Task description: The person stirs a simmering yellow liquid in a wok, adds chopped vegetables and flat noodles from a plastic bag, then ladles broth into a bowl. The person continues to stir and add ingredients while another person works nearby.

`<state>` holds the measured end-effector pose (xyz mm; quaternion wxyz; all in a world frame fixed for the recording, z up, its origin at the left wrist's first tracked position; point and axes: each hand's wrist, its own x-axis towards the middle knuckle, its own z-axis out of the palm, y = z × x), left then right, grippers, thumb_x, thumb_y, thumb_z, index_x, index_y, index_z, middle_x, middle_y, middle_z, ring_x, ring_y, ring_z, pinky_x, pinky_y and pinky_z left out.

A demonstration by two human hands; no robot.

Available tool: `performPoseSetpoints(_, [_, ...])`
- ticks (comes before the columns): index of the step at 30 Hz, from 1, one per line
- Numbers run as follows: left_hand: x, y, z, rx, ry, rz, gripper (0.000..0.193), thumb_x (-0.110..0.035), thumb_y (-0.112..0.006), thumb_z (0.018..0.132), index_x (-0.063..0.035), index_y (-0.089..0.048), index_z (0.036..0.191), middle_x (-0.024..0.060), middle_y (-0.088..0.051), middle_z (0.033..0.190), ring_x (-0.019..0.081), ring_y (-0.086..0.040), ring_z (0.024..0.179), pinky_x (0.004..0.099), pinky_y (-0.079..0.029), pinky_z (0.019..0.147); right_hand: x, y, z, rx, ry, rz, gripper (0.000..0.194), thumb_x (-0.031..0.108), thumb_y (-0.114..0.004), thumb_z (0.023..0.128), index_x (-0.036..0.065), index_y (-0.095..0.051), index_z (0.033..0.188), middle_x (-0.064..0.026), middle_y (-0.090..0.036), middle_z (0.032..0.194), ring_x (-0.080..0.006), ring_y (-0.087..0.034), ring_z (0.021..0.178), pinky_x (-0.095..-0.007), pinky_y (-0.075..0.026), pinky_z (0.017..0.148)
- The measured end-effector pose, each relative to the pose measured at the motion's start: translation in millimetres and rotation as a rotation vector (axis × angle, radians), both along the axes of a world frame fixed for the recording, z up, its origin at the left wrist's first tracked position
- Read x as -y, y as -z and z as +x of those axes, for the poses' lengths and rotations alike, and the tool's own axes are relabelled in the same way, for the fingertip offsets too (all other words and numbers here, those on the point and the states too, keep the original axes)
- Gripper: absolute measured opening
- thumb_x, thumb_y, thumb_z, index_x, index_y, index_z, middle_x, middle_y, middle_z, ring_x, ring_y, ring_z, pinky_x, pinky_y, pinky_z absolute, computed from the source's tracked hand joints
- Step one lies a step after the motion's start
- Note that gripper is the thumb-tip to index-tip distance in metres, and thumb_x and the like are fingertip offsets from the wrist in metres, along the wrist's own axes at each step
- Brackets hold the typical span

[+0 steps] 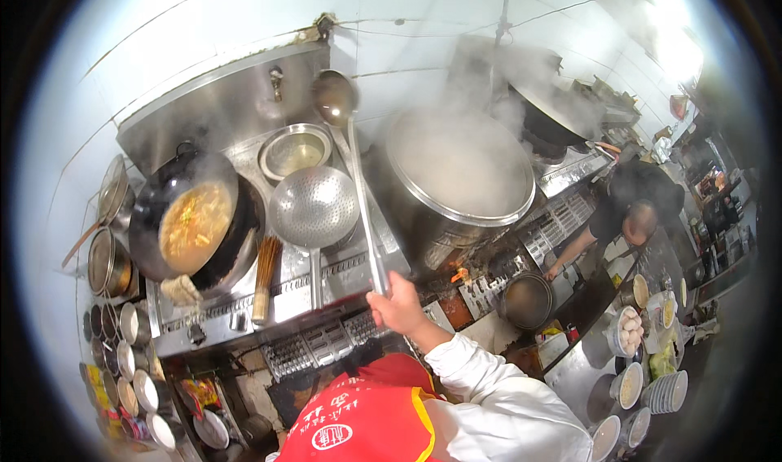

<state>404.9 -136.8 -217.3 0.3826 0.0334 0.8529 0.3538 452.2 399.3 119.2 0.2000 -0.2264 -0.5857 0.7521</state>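
My right hand (396, 304) grips the lower end of a long-handled metal ladle (364, 208). Its bowl end lies up at the back of the steel stove (385, 248). Left of that handle, a perforated strainer ladle (314, 206) rests bowl-up, its handle towards me. Behind the strainer stands a metal pot (295, 151) with liquid and a sieve or inner bowl in it. A black wok (149, 242) sits tilted on the left burner, holding steaming soup with pale and yellow pieces (197, 227). A bamboo wok brush (265, 278) and a folded cloth (181, 290) lie near it. My left hand is out of view.
A large steaming stockpot (461, 168) stands right of the stove, with another wok (544, 120) beyond. A co-worker (641, 211) bends at the right, one hand at a dark pot (526, 300). Seasoning tins (146, 390) line the left; bowls and eggs (630, 333) sit at right.
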Motion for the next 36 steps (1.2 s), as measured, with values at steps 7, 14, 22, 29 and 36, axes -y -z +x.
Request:
performPoseSetpoints(7, [-144, -69, -83, 0.192, -0.302, 0.372, 0.012, -0.011, -0.056, 0.091, -0.0023, -0.063, 0.086, 0.0017, -0.060, 0.070, 0.0118, -0.054, 0.059, 0.0281, -0.042, 0.053, -88, 1, -30, -0.117, 0.361, -0.202, 0.015, 0.001, -0.056, 0.085, 0.000, -0.047, 0.097, -0.0082, -0.053, 0.065, -0.0177, -0.052, 0.043, -0.0312, -0.040, 0.038])
performPoseSetpoints(14, [-139, -16, -130, 0.174, -0.034, 0.072, 0.019, -0.010, -0.057, 0.091, 0.0038, -0.068, 0.098, 0.0094, -0.070, 0.085, 0.0157, -0.063, 0.076, 0.0313, -0.051, 0.068, -104, 25, -25, -0.084, 0.524, -0.430, 0.010, 0.002, -0.056, 0.082, 0.001, -0.048, 0.088, -0.0083, -0.053, 0.066, -0.0199, -0.054, 0.045, -0.0336, -0.040, 0.038])
performPoseSetpoints(22, [-61, 13, -195, 0.038, 0.246, 0.008, 0.023, -0.019, -0.063, 0.088, 0.0016, -0.072, 0.096, 0.0112, -0.073, 0.086, 0.0186, -0.067, 0.080, 0.0328, -0.052, 0.072, -62, 26, -21, 0.128, 0.488, -0.026, 0.015, 0.002, -0.058, 0.086, 0.001, -0.047, 0.097, -0.0053, -0.056, 0.065, -0.0130, -0.057, 0.048, -0.0277, -0.044, 0.043])
performPoseSetpoints(29, [-78, 12, -223, -0.070, 0.287, 0.150, 0.023, -0.019, -0.066, 0.086, 0.0016, -0.072, 0.093, 0.0129, -0.073, 0.086, 0.0205, -0.068, 0.080, 0.0325, -0.052, 0.073, -41, 9, -52, 0.070, 0.494, 0.123, 0.016, 0.003, -0.059, 0.086, 0.000, -0.048, 0.097, -0.0037, -0.055, 0.066, -0.0110, -0.055, 0.046, -0.0281, -0.045, 0.043])
performPoseSetpoints(36, [-81, 22, -229, 0.058, 0.152, 0.002, 0.027, -0.019, -0.065, 0.086, 0.0049, -0.070, 0.096, 0.0143, -0.073, 0.087, 0.0196, -0.067, 0.077, 0.0343, -0.052, 0.070, 13, 15, -60, 0.193, 0.419, -0.057, 0.011, 0.004, -0.058, 0.083, 0.000, -0.049, 0.089, -0.0037, -0.054, 0.059, -0.0122, -0.052, 0.041, -0.0298, -0.041, 0.038])
